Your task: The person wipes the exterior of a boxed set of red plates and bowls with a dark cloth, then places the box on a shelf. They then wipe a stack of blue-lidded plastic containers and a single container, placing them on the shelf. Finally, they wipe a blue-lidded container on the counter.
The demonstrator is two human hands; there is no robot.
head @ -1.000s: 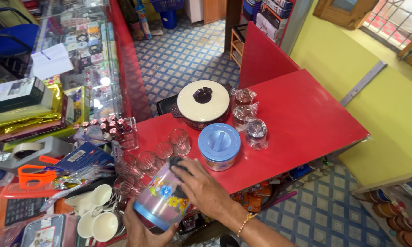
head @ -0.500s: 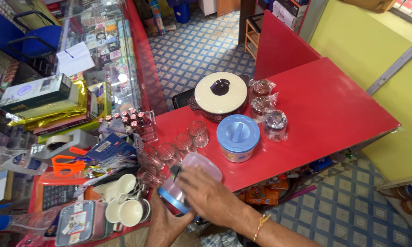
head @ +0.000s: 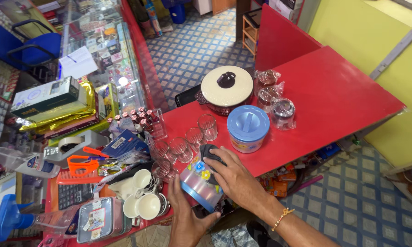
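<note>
Two hands hold one round container (head: 200, 183) at the near edge of the red worktop (head: 334, 100). We see our left hand (head: 185, 219) wrapped under it, fingers clamped on its bottom. Our right hand (head: 235, 178) lies on its side, and those fingers press a dark cloth (head: 211, 153) onto it, so they are closed on cloth and container together. The container is tipped on its side. It has a shiny silver wall, a blue band round it, and small flowers painted in blue and yellow.

Just past our right fingers stands a tub with a blue lid (head: 247, 128). Further on sits a pot with a cream lid (head: 226, 87) and a dark knob. Beside that pot are three small jars in clear wrap (head: 272, 98). Several clear glasses (head: 187, 139) stand close to our fingertips, some nearly touching the container. To the left of our left fingers sit white cups (head: 144, 196), orange scissors (head: 84, 162) and a tape holder (head: 75, 144).
</note>
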